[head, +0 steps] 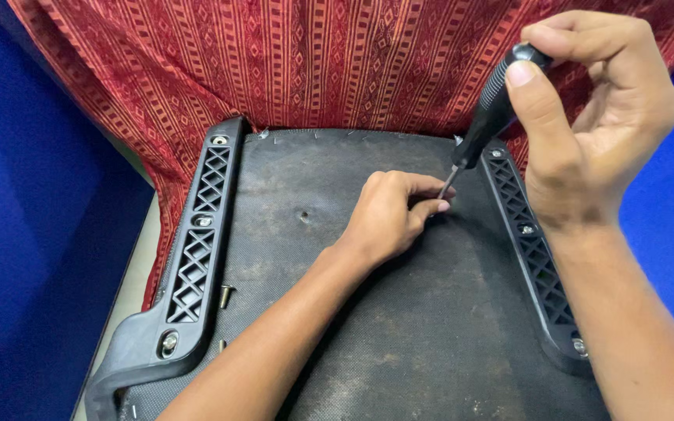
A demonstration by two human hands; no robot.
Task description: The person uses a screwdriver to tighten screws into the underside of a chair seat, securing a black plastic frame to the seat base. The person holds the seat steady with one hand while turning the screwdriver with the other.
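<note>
Right hand: the right hand (pixel 587 117), upper right of frame, fingers wrapped round a black-handled screwdriver (pixel 493 113).
Left hand: the left hand (pixel 391 214), centre, fingertips pinched narrow at the tip; what they hold is hidden.
Handling: stiff, light tool, likely best gripped by its ribbed handle.
Setting: dark seat underside (pixel 399 335), black armrest bracket (pixel 196 249) left, loose screw (pixel 225 294) beside it.
Containers: none visible.
</note>
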